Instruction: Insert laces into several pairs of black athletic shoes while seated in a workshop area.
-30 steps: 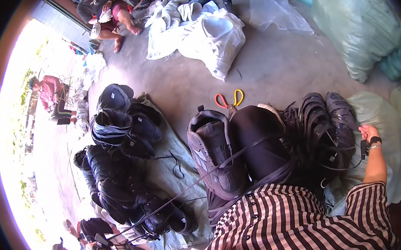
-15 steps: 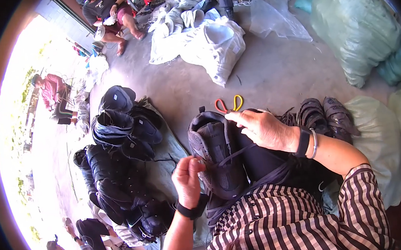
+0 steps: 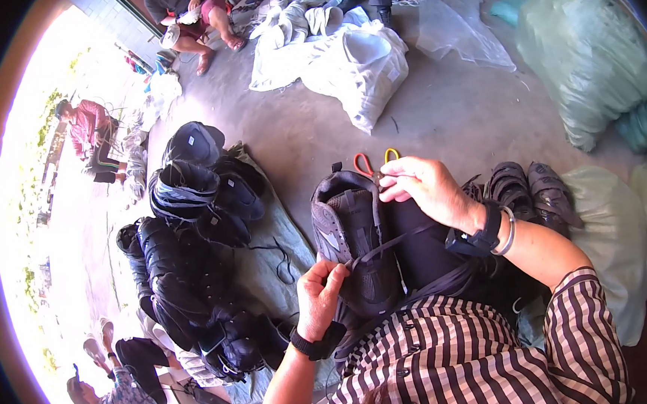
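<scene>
A black sneaker (image 3: 362, 274) rests on my lap, its heel end pointing away from me and its opening facing up. A dark shoelace (image 3: 387, 247) crosses over it toward the right. At the shoe's left edge, my left hand (image 3: 321, 296) is closed, thumb and forefinger pinched on the lace. My right hand (image 3: 424, 191) is beside the heel, fingertips together around a tool with red and yellow loop handles (image 3: 364, 165) that looks like scissors. The loops stick out past the fingers; the rest is hidden.
Black shoes (image 3: 194, 286) lie heaped on a sheet (image 3: 277, 239) to the left. More dark shoes (image 3: 529, 191) sit at my right, beside pale sacks (image 3: 602, 220). A white sack (image 3: 362, 60) and a big green bag (image 3: 583, 56) stand farther off. Other people (image 3: 94, 135) sit around.
My left hand has moved up and right to the lace by the shoe. My right hand has shifted slightly right with the looped tool. The view has tilted a little.
</scene>
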